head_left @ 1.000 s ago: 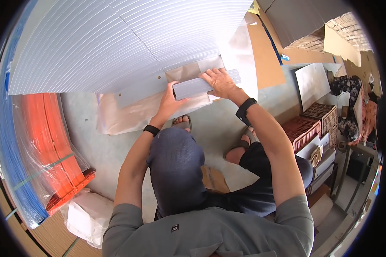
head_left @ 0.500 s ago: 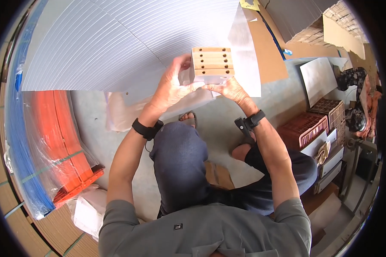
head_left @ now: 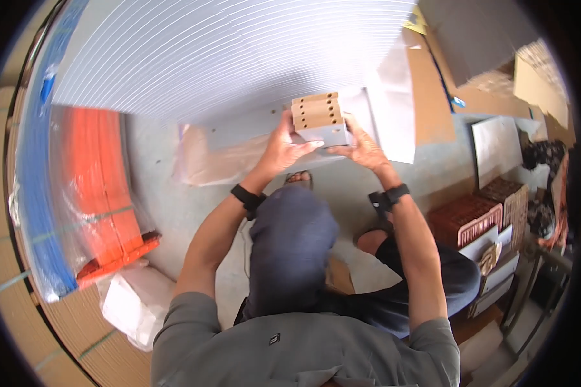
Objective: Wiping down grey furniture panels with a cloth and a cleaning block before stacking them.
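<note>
Between both hands I hold a stack of pale blocks, with tan, stepped upper pieces and rows of dark round holes. My left hand is closed around its left side, thumb along the near face. My right hand grips the right side, its thumb also at the near lower edge. Behind the blocks rises a large pile of white, ridged sheets. A pale panel with small holes lies under the pile's near edge, beside clear plastic wrap.
Orange lengths in plastic and a blue bundle stand at left, near a white bag. Reddish crates sit at right. Cardboard lies beyond the pile. My bent knee is below my hands.
My hands have brought the block stack nearer to me, and it now sits at a different tilt. The whole view has shifted and turned slightly, with the sheet pile further right in it.
</note>
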A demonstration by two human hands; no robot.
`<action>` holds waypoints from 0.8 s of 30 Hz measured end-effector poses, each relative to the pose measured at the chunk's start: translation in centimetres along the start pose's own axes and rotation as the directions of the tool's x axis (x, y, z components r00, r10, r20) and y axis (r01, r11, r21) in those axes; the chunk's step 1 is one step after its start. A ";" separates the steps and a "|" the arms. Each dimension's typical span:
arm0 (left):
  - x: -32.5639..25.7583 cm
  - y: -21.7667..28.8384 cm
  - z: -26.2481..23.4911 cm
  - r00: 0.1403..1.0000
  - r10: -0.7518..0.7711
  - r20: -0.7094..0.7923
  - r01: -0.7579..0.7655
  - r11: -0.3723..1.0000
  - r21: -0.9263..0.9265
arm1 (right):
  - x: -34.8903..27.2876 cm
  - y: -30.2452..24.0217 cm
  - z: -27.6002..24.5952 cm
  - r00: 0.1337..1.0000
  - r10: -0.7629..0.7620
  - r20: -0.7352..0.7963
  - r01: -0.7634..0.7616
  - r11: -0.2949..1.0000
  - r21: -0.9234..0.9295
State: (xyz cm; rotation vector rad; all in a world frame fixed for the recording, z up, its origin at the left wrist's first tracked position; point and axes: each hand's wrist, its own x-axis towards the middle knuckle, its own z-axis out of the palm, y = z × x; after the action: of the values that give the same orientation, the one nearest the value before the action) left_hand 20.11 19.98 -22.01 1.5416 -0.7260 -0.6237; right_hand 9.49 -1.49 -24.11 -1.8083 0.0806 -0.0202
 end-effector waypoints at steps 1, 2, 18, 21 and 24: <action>-1.0 0.0 0.6 0.995 -0.066 -0.068 0.050 0.976 -0.211 | -0.2 -1.1 -0.2 0.999 -0.013 0.030 0.012 1.000 0.012; -1.8 -0.2 1.0 0.984 -0.133 -0.119 0.072 0.905 -0.418 | -0.4 -2.1 -0.8 0.994 0.073 0.083 -0.072 0.997 -0.018; -8.6 -6.3 -8.1 0.709 -0.544 -0.449 -0.064 0.584 -0.809 | 6.3 1.9 10.8 0.830 0.550 0.093 -0.468 0.597 0.652; -9.3 -4.6 -8.3 0.757 -0.459 -0.465 0.007 0.718 -0.696 | 8.7 2.0 12.1 0.829 0.556 0.063 -0.484 0.656 0.580; -9.0 -4.6 -8.5 0.808 -0.370 -0.458 0.090 0.846 -0.525 | 10.4 3.0 12.5 0.812 0.583 0.020 -0.503 0.684 0.529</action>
State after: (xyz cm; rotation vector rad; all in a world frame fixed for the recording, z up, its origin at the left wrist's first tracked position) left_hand 20.95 32.54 -25.98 1.2472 0.0775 -0.4615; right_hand 20.42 9.26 -30.32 -1.1787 0.6706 0.2318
